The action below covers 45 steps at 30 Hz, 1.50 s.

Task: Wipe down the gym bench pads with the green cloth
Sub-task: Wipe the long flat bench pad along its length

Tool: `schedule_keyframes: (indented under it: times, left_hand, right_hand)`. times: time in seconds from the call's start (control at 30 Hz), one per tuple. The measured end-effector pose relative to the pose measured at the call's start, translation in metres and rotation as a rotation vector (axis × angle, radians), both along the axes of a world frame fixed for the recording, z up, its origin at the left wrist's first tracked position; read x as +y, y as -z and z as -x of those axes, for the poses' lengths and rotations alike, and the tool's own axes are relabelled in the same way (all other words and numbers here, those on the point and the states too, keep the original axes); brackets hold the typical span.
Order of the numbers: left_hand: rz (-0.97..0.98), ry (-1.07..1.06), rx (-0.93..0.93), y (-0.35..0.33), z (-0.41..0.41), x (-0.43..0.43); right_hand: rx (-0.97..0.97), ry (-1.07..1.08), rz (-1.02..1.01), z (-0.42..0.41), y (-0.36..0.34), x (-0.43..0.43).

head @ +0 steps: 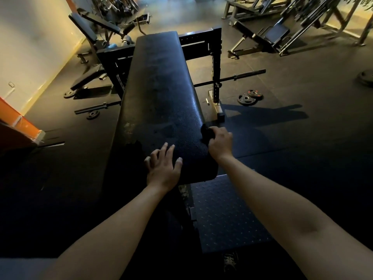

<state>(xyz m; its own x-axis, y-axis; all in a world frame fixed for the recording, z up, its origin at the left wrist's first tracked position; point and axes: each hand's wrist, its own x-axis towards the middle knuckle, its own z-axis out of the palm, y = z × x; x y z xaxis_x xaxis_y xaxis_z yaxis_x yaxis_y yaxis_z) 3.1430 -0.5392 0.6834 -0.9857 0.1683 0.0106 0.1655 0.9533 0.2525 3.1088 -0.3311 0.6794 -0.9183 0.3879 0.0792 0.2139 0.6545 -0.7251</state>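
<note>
A long black bench pad [161, 93] runs away from me down the middle of the view. My left hand [163, 166] rests on its near end with fingers spread flat. My right hand [220, 143] is at the pad's right edge, fingers curled round a bunched cloth [206, 134] that looks dark in this dim light. The cloth touches the side edge of the pad. Damp streaks show along the pad's surface.
A black rack frame [216, 63] straddles the bench, with a barbell [238, 77] lying low on the right. Weight plates [249, 97] lie on the rubber floor. An adjustable bench [90, 31] stands far left; other machines [292, 27] stand far right. A studded step plate [224, 215] sits below the pad.
</note>
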Motion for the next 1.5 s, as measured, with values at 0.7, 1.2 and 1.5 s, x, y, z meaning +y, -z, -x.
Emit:
schedule_keyframes:
  times: [0.7,1.2,1.5]
  left_hand:
    - [0.030,-0.028,0.003,0.000,-0.005,0.006]
    - [-0.093,0.139,-0.064,-0.002,-0.019,-0.016]
    - [-0.234,0.042,-0.042,-0.003,-0.032,-0.004]
  right_hand:
    - [-0.037,0.000,-0.008,-0.030,-0.015,-0.016]
    - [0.031,-0.221,-0.334,-0.098,0.006,-0.091]
    - [0.110,-0.399,-0.528,-0.107,0.009,-0.050]
